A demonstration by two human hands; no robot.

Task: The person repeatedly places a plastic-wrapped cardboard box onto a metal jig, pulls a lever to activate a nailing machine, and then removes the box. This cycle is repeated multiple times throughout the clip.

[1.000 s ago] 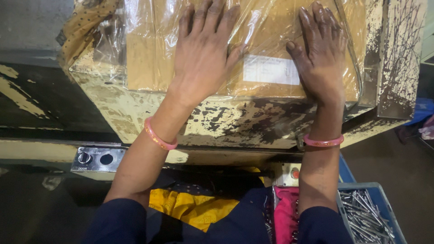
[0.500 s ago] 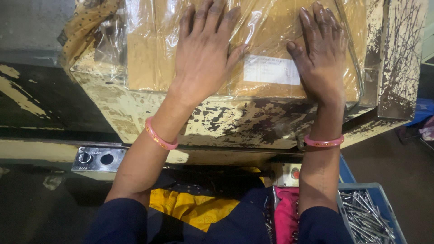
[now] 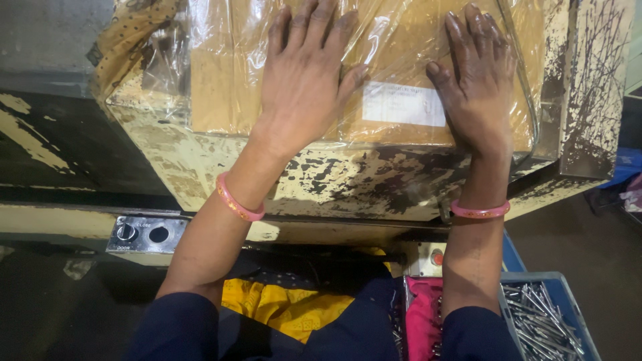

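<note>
one head-worn view, looking steeply down and forward; close in on the worn machine top (image 3: 348,180); no second view

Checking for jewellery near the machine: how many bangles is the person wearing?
2. One pink bangle sits on the left wrist, below the left hand; the other bangle sits on the right wrist, below the right hand. The dark sleeves could hide more.

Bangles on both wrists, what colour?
Pink, on the left wrist and right wrist; head view.
</note>
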